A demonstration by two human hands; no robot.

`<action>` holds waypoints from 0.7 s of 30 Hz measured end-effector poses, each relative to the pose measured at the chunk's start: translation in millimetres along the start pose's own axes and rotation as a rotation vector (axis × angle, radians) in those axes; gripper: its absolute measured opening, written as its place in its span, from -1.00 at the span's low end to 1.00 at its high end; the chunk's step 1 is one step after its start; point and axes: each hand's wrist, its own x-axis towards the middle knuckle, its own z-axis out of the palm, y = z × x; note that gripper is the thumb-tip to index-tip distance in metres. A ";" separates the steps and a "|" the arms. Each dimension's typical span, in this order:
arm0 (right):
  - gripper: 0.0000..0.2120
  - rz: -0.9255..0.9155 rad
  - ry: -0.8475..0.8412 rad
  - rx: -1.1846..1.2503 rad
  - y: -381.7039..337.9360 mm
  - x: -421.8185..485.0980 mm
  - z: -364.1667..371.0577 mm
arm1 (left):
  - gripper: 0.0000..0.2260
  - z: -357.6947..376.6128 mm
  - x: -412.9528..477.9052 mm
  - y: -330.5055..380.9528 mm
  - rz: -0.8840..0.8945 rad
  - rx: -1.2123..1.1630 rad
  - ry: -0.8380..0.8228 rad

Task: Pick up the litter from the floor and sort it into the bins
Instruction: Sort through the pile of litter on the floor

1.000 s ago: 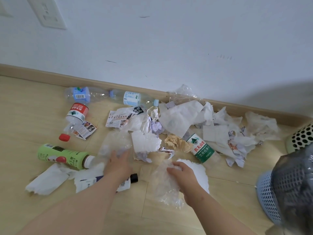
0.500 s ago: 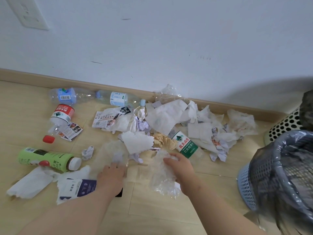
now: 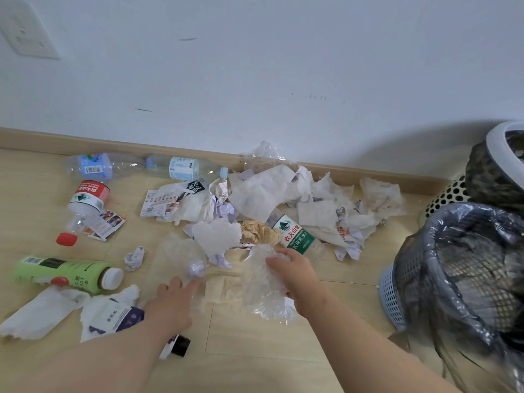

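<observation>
Litter lies along the wall: white tissues (image 3: 263, 191), a green-labelled bottle (image 3: 296, 235), a green drink bottle (image 3: 65, 273), a red-labelled bottle (image 3: 85, 199) and two clear bottles (image 3: 184, 167). My right hand (image 3: 292, 272) is shut on a crumpled clear plastic bag (image 3: 262, 290), held just above the floor. My left hand (image 3: 173, 302) reaches forward with fingers spread over another clear plastic sheet (image 3: 175, 256) lying flat, near a small purple paper ball (image 3: 197, 269). A blue mesh bin (image 3: 442, 268) with a dark liner stands at the right.
A white perforated bin (image 3: 453, 191) with a dark liner stands behind the blue one, against the skirting board. A white packet with a purple print (image 3: 110, 316) and a tissue (image 3: 37, 313) lie by my left forearm. A black-capped bottle (image 3: 178, 346) pokes out under that arm.
The view has swung right, bringing both bins further into sight. My right hand has lifted the clear bag slightly toward the right. My left hand has slid back along the flat plastic sheet.
</observation>
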 end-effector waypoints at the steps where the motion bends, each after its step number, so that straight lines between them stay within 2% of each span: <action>1: -0.85 0.001 0.003 -0.001 0.1 -0.5 -0.5 | -0.38 -0.3 0.6 -2.7 0.009 -0.008 -0.011; 5: -0.82 -0.002 0.019 -0.002 -1.2 -0.3 -0.2 | -0.76 0.7 -0.7 -7.4 0.106 -0.057 -0.058; 9: -0.81 0.005 0.012 0.006 -0.2 -0.8 3.1 | -0.75 3.4 -4.7 -6.1 0.177 -0.029 -0.123; 12: -0.80 0.012 0.013 -0.011 0.9 -0.6 4.8 | -0.83 1.6 -4.7 -2.1 0.171 -0.059 -0.082; 16: -0.81 0.017 0.035 -0.029 4.2 2.4 3.4 | -0.40 3.1 -1.0 -2.0 0.121 -0.048 0.058; 18: -0.86 0.018 0.059 -0.059 7.2 4.8 2.9 | -0.35 3.3 -5.7 -0.8 0.108 0.032 0.057; 21: -0.90 0.042 0.068 -0.071 8.2 6.8 2.3 | -0.29 17.6 -2.8 -6.1 0.226 0.173 0.261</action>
